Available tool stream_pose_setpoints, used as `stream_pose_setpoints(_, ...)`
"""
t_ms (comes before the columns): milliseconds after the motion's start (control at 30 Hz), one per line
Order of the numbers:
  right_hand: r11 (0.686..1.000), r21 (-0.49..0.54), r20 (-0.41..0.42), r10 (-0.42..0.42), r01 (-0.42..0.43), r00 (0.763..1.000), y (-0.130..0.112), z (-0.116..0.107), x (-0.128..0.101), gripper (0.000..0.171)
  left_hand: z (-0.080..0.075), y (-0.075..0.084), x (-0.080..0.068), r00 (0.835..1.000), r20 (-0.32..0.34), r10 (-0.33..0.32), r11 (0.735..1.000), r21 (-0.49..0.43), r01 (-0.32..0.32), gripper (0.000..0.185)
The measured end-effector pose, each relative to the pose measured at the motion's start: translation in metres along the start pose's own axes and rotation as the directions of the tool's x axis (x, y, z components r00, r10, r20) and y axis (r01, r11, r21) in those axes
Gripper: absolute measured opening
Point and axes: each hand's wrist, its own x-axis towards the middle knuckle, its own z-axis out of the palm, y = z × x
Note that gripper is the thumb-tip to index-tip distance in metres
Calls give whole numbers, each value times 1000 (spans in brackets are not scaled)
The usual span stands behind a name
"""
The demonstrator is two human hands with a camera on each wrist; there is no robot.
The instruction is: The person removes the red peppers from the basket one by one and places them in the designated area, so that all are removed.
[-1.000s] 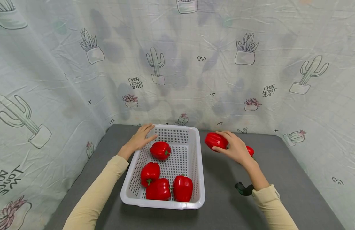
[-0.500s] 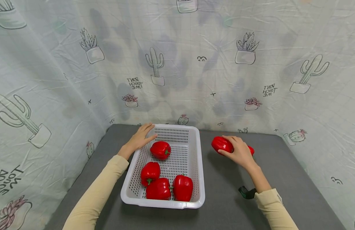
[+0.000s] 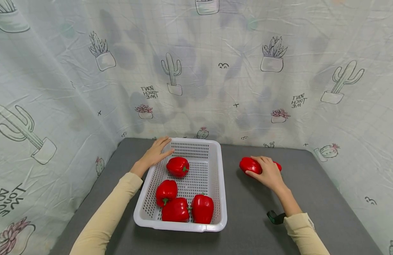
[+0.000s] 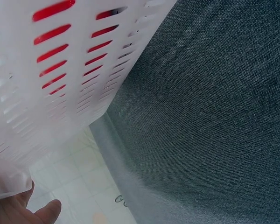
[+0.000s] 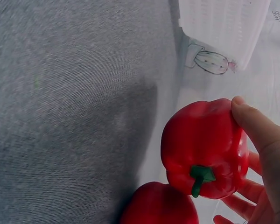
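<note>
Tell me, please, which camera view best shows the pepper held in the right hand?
The right wrist view: the held pepper fills the frame, green stem plain, the right hand curled round it. The head view shows it small and partly covered by the hand. The left wrist view shows none of it.

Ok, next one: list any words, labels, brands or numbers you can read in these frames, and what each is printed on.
"DON'T TOUCH ME", mirrored: on the cactus-print cloth behind the basket, readable three times in the head view, above the left hand, at upper right, and larger at lower left.
Peppers, basket, grey table: no text visible.
Wrist views: a scrap of print at the right wrist view's top corner, too small to read.
</note>
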Motion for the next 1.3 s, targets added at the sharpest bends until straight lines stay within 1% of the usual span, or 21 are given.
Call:
stream_pose_setpoints(467, 999, -18, 24, 36, -36, 999, 9, 5, -7, 61, 1, 0, -3, 1000, -7, 1, 1000, 2, -1, 70)
stream_pose_setpoints(833, 998, -34, 46, 56, -54, 997, 13, 10, -8, 61, 2, -1, -2, 1000, -11, -1, 1000, 12, 1, 72)
stream_pose_setpoints(1100, 999, -35, 54, 43, -41, 998, 14, 9, -7, 61, 2, -1, 0, 1000, -5, -14, 1000, 13, 14, 70)
stream_pose_setpoints(1300, 999, -32, 68, 32, -30, 997, 15, 8, -5, 63, 1, 0, -1, 1000, -5, -2, 1000, 12, 2, 71)
